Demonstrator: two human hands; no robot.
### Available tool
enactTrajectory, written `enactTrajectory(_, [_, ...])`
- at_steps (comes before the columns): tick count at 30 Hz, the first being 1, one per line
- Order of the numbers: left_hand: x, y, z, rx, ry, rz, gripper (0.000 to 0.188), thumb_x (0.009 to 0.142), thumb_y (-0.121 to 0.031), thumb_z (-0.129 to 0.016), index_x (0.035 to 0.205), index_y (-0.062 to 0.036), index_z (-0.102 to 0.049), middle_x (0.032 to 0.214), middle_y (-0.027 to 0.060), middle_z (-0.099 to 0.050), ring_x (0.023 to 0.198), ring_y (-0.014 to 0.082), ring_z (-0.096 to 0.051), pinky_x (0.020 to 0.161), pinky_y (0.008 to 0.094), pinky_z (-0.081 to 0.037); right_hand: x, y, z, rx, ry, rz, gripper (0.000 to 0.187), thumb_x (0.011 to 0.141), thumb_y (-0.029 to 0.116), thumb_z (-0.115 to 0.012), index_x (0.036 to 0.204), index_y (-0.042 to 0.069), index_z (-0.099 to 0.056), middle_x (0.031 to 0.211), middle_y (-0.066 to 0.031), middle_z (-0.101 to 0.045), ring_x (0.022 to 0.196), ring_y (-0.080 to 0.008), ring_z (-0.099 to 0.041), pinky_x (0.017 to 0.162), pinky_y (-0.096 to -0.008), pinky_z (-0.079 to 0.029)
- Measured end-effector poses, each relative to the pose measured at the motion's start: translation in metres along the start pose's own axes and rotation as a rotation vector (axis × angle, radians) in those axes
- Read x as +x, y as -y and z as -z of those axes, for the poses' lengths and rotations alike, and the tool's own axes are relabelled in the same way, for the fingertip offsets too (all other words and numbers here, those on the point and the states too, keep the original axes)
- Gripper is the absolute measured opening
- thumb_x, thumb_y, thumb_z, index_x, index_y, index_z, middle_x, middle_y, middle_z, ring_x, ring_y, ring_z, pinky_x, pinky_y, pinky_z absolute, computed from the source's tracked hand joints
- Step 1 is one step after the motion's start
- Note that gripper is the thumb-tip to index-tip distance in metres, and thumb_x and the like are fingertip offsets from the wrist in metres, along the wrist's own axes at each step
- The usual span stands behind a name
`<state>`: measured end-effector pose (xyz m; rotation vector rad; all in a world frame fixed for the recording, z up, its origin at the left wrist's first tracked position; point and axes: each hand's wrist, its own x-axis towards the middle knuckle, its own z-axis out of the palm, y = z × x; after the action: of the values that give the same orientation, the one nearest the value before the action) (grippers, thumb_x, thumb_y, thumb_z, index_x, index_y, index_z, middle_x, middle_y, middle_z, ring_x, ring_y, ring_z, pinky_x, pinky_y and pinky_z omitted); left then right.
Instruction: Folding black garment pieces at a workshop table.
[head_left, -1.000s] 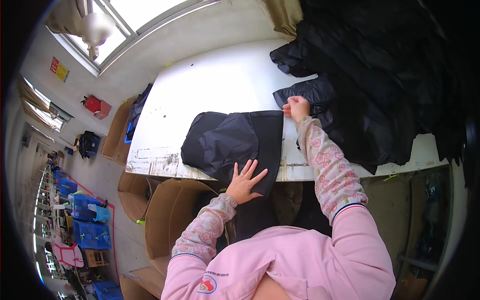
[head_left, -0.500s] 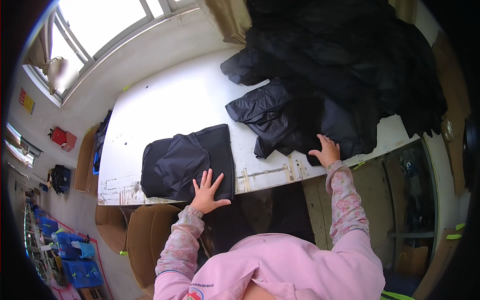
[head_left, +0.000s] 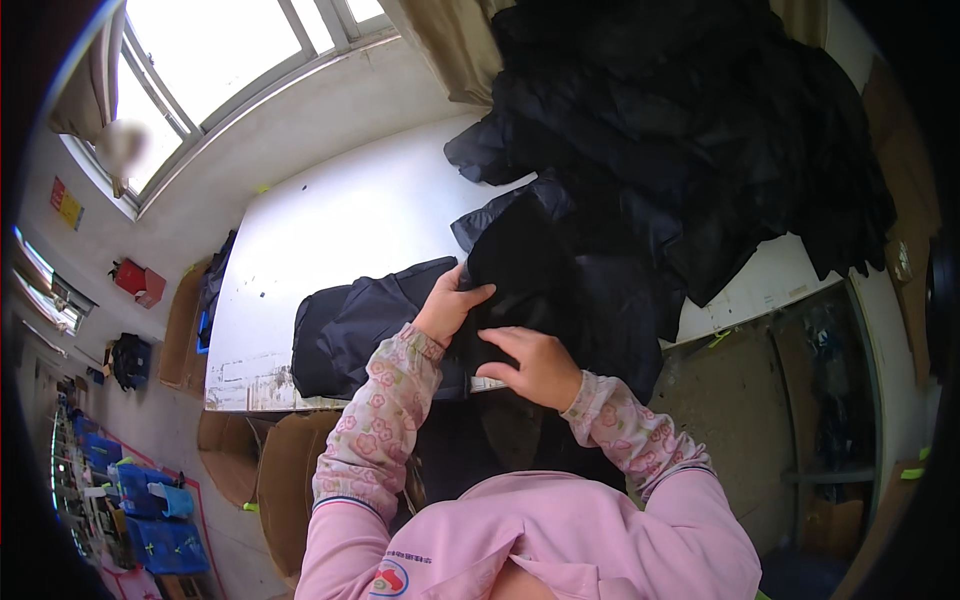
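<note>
Across from the window, the white counter [head_left: 345, 215] runs in front of the person, and the great heap of black cloth [head_left: 690, 130] covers its right end and far right corner. From the near side of that heap comes the black piece [head_left: 525, 255], lying between the two hands near the counter's front edge. Its left edge runs roughly away from the body; on the right it melts into the dark heap, so from where I stand I can't make out its full length or long axis. Smaller, the folded black cloth [head_left: 365, 320] sits just to the left, its near part behind the left forearm.

Both hands are close to the black piece, and the left is the nearer to its left edge. The left hand [head_left: 452, 305] is right at that edge, thumb over the black; whether its fingers pinch it I can't tell. The right hand [head_left: 535, 368] is lower and to the right, against the piece's near part, its thumb and forefinger well apart, pointing left with nothing gripped between them.
</note>
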<state>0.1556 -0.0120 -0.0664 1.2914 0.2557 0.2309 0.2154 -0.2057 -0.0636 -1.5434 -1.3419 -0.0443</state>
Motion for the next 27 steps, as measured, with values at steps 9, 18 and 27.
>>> enactTrajectory(9, [-0.042,-0.094,-0.005,0.648,0.42,-0.357,0.026,0.082,0.003,-0.07,0.108,0.0015,-0.066,0.095,0.0066,-0.068,0.089,0.0145,-0.061,0.084,0.028,-0.048,0.057,-0.021,0.108,0.646,0.827,-0.078,0.089,0.078,0.005,-0.076,0.15,0.002,-0.023,0.144,-0.0136,-0.042,0.129,-0.0187,-0.041,0.109,-0.0313,-0.031])
enactTrajectory(18, [-0.066,-0.093,-0.049,0.734,-0.116,-0.663,0.084,0.08,-0.034,-0.076,0.146,-0.0034,-0.034,0.133,0.0135,-0.048,0.12,0.0267,-0.048,0.1,0.0363,-0.037,0.048,0.011,0.071,0.049,-0.112,-0.116,0.028,0.08,0.02,-0.069,0.092,-0.003,-0.06,0.086,-0.0213,-0.064,0.083,-0.0418,-0.061,0.067,-0.0446,-0.05])
enactTrajectory(27, [-0.073,-0.059,-0.042,0.148,0.035,-0.105,0.046,0.086,0.003,-0.066,0.13,0.0015,-0.051,0.114,0.0059,-0.062,0.105,0.0149,-0.059,0.095,0.0269,-0.045,0.023,0.022,0.052,0.217,0.366,0.03,0.04,0.071,0.01,-0.076,0.104,-0.002,-0.057,0.101,-0.0215,-0.058,0.101,-0.0406,-0.058,0.084,-0.0433,-0.047])
